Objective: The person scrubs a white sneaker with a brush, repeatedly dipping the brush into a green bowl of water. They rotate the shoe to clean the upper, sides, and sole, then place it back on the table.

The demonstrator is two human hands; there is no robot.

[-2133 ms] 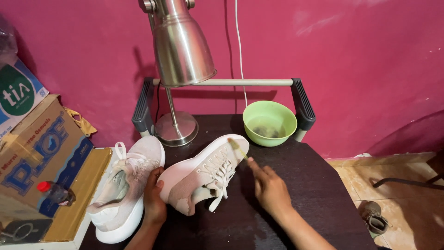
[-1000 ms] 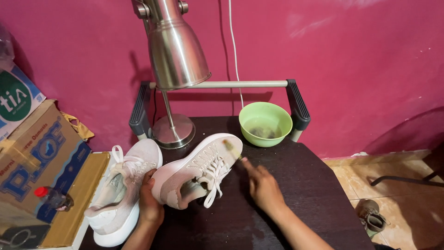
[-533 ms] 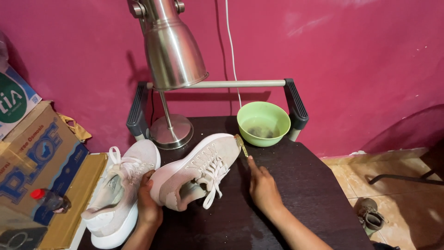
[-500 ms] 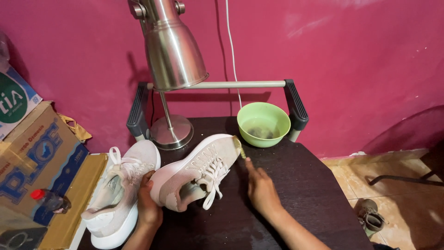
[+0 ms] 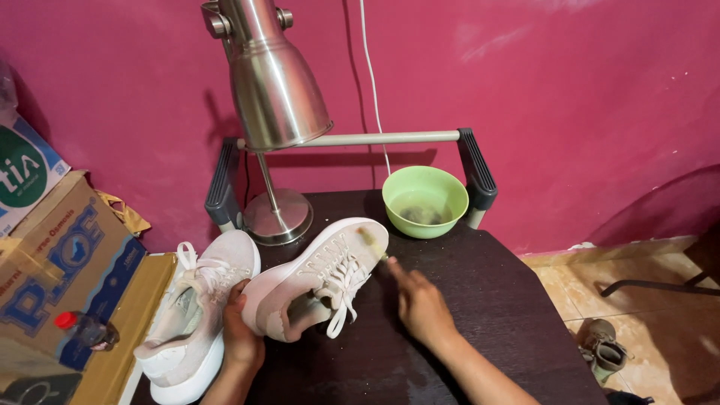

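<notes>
Head view: pale pink sneaker [image 5: 315, 285] sits tilted on its side on the dark bench [image 5: 480, 300], long axis running from heel at about 8 o'clock to toe at about 2 o'clock, toe pointing toward the green bowl [image 5: 425, 201]. Left hand [image 5: 241, 339] is at the heel end, fingers wrapped around the heel and sole edge, closed on the shoe and propping it up. Right hand [image 5: 420, 307] lies at roughly 4 o'clock from the toe, fingers pinched closed around a thin brush [image 5: 373, 246], apparently a toothbrush, whose blurred head touches the toe cap. So the brush comes in from the right side, nearly crosswise to the shoe's axis, and the right hand is the nearer one to the toe; the left is nearer the heel. White laces hang loose from the shoe's upper toward the bench. The bowl is at 1 o'clock from the toe, close but apart, with murky liquid inside. A second sneaker [image 5: 196, 315] lies just beside the left hand at 9 o'clock, upright on its sole, partly over the bench edge. Metal lamp [image 5: 274, 82] stands behind at 11 o'clock, base near the second shoe's toe. Cardboard boxes [image 5: 52, 262] and a small red-capped bottle [image 5: 82, 330] are far left, off the bench.
</notes>
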